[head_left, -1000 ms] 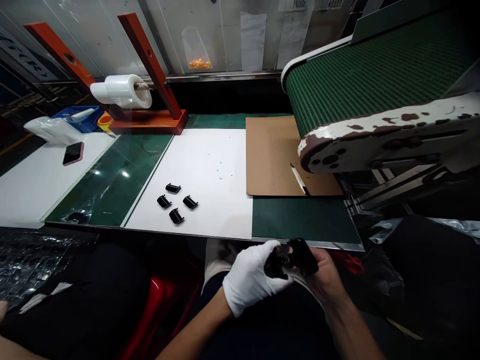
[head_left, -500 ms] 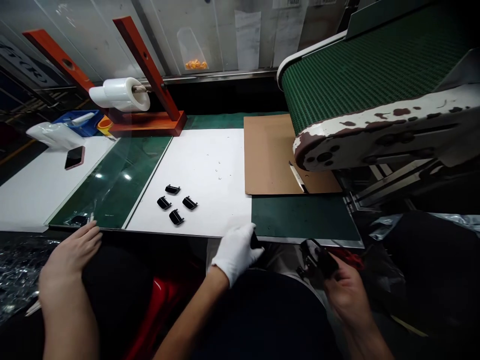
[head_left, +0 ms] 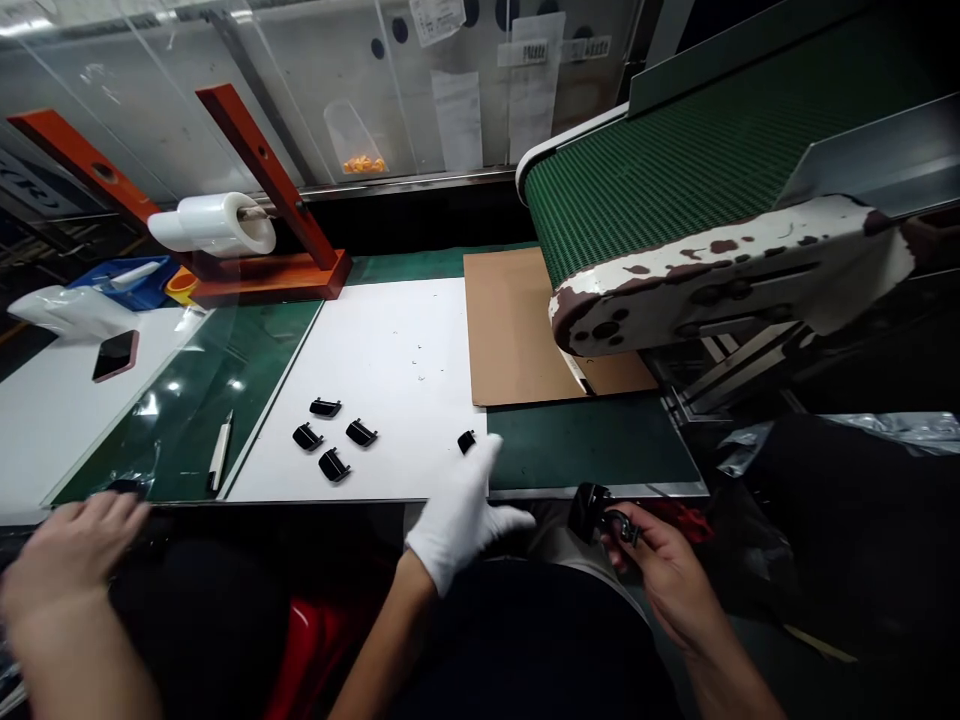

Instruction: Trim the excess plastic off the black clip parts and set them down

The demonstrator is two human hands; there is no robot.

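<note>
My left hand (head_left: 461,515), in a white glove, hovers over the table's front edge with fingers spread and nothing in it. Just beyond its fingertips a small black plastic part (head_left: 466,441) lies on the white sheet (head_left: 390,350). My bare right hand (head_left: 658,565) is below the table edge, closed on a black plastic piece (head_left: 600,512). Several more small black parts (head_left: 330,440) lie in a cluster on the white sheet to the left.
Another person's bare hand (head_left: 64,560) is at the lower left, blurred. A white pen-like tool (head_left: 220,452) lies on the green mat. A film roll (head_left: 214,222) on an orange stand, a phone (head_left: 116,355), brown cardboard (head_left: 517,330) and a green conveyor (head_left: 675,170) surround the work area.
My gloved left hand has set a black part on the white sheet and opened. The other person's hand drew back to the lower left, leaving a white tool on the mat. The view tilted.
</note>
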